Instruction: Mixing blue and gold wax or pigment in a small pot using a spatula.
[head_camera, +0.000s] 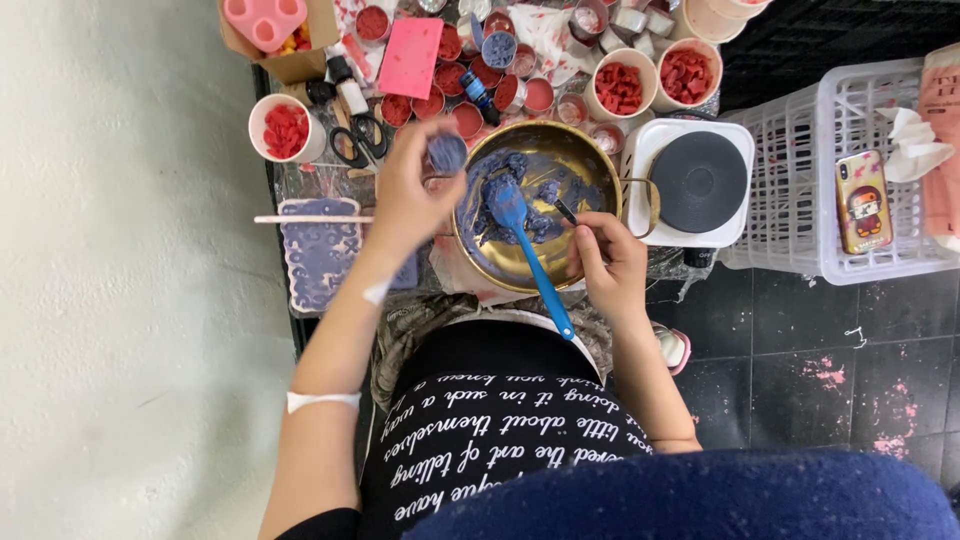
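Head view, contents catalogued from the hands outward:

1. Brass-coloured bowl (600, 165): round, shiny metal, looped handle on its right side; stands at the middle of the cluttered table (282, 180), just left of the hot plate. Inside, lumpy blue-grey wax-like paste (545, 225), matte and clotted.
2. Blue spatula (530, 255): soft flat head smeared with paste, long slim handle leaning out over the bowl's near rim; neither hand holds it.
3. Left hand (405, 195): fingers closed around a small round tin (447, 153) heaped with the same blue paste, held above the bowl's left rim.
4. Right hand (612, 262): fingers pinched on a thin dark tool (565, 211) whose tip reaches into the paste, at the bowl's right rim.
5. Mould tray (320, 250): rectangular, pale, with rows of small cells coated blue; left of the bowl, a thin stick (310, 219) laid across its top.
6. Hot plate (698, 182): white square body, black round disc.
7. Small tins of red wax (468, 118): a cluster behind the bowl.
8. White cups of red chunks (620, 88): two behind the hot plate, one far left beside black scissors (357, 140).
9. Pink flat block (411, 57): rectangular, at the back.
10. White plastic basket (790, 150): slatted, at right; holds a phone (864, 201) in a cartoon-figure case.
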